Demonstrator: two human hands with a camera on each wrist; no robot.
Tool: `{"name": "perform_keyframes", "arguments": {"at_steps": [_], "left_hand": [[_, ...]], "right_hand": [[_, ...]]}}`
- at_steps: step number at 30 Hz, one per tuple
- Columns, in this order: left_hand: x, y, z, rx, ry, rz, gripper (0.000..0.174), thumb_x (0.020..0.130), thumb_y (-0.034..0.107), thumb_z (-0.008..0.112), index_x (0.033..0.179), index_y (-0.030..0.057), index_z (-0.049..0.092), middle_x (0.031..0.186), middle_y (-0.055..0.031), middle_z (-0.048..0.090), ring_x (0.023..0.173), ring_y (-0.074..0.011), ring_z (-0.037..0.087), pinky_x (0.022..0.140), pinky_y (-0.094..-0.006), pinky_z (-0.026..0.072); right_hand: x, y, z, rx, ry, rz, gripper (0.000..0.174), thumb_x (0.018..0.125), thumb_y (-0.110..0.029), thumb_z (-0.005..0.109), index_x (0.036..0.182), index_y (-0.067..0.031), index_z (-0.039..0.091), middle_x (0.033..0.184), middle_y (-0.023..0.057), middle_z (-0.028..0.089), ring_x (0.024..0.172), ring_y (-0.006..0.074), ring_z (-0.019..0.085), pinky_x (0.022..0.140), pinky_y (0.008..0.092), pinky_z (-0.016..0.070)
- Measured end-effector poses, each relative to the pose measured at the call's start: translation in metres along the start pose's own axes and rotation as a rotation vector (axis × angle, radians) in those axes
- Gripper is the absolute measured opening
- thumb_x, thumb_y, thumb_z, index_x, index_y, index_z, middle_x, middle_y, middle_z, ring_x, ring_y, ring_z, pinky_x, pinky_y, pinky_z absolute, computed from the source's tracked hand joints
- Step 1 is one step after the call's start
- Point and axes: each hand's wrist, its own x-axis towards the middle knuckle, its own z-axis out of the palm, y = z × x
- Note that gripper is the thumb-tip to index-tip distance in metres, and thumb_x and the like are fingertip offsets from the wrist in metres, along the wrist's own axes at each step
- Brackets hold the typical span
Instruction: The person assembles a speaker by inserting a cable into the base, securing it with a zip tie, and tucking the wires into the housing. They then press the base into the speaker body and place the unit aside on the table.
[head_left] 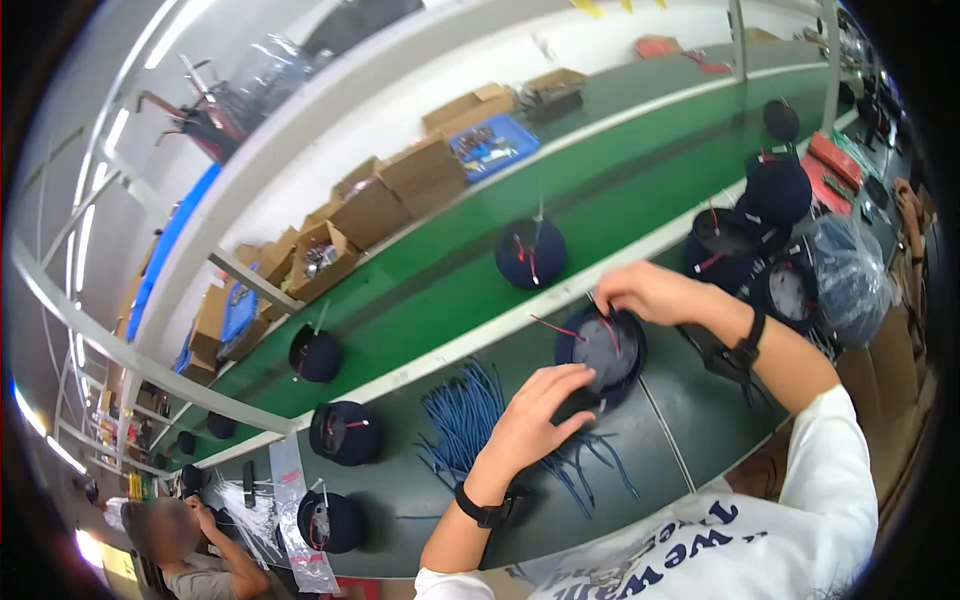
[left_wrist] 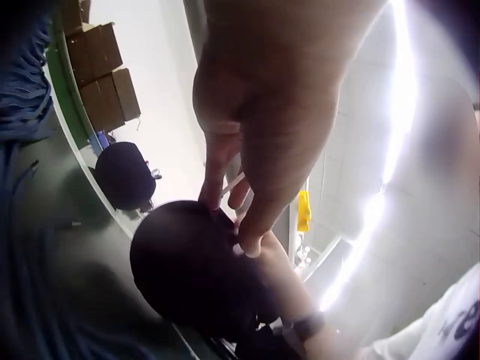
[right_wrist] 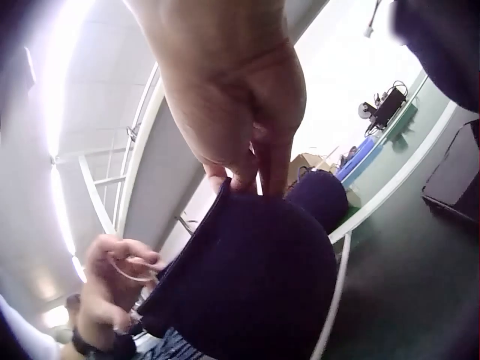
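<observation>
A navy cap-like piece with a grey inside and red wires rests hollow side up on the dark table. My right hand pinches its far rim between thumb and fingers, seen close in the right wrist view. At the near left rim is my left hand, thumb spread away from the fingers. A thin white strand loops by the left fingers in the right wrist view. From the left wrist, the cap's dark outer side shows below the fingertips.
A bundle of blue cords lies left of the cap, with loose cords near the left wrist. More navy caps stand on the green belt and table. Stacked caps and a clear plastic bag are at right. Cardboard boxes line the back.
</observation>
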Motion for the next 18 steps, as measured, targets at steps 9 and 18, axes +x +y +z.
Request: {"name": "perform_keyframes", "arguments": {"at_steps": [9, 18], "left_hand": [[0.000, 0.004, -0.043, -0.048, 0.185, -0.126, 0.046, 0.074, -0.003, 0.081, 0.119, 0.0084, 0.077, 0.122, -0.0113, 0.074, 0.107, -0.0324, 0.070, 0.092, -0.0420, 0.0581], [0.009, -0.015, 0.013, 0.021, -0.154, 0.155, 0.029, 0.074, 0.020, 0.091, 0.101, 0.0143, 0.083, 0.103, 0.0002, 0.077, 0.107, -0.0244, 0.068, 0.100, -0.0443, 0.0478]], "right_hand": [[-0.041, -0.055, -0.024, -0.107, 0.055, 0.102, 0.029, 0.090, 0.004, 0.058, 0.115, -0.0057, 0.068, 0.101, 0.0152, 0.066, 0.099, 0.0360, 0.068, 0.089, 0.0450, 0.0546], [-0.086, -0.050, 0.076, 0.166, 0.228, 0.166, 0.018, 0.091, -0.005, 0.076, 0.108, -0.0057, 0.070, 0.099, 0.0095, 0.066, 0.089, 0.0288, 0.069, 0.080, 0.0401, 0.0567]]}}
